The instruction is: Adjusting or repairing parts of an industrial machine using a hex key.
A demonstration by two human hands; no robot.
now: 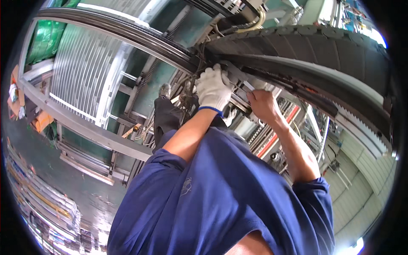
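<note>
Nearest to us is the blue short-sleeved shirt (221, 199), filling the lower middle, both forearms rising out of it. Our left hand (212, 88) wears a white knit glove with a blue cuff; it is pressed onto the metal bracket (238, 76) under the black cable chain (306, 46), fingers curled over the edge. We cannot tell if it actually grips anything or just rests there. Our right hand (262, 105) is bare, closed around a small flat light-coloured tool or strip (248, 86) whose tip pokes up toward the bracket, just beside the gloved hand. What exactly the piece is stays too small to tell.

Bundled wires (187, 95) hang just left of the gloved hand, near a dark trouser leg and a shoe (165, 90). Further out, a grey steel beam (80, 123) runs diagonally at left, with a ribbed metal panel (85, 76) behind it. A toothed belt or rack (361, 123) runs along the chain at right. A curved black rail (127, 32) crosses the top left. The wet concrete floor (63, 178) lies far below left, with stacked metal profiles (38, 199) on it.
</note>
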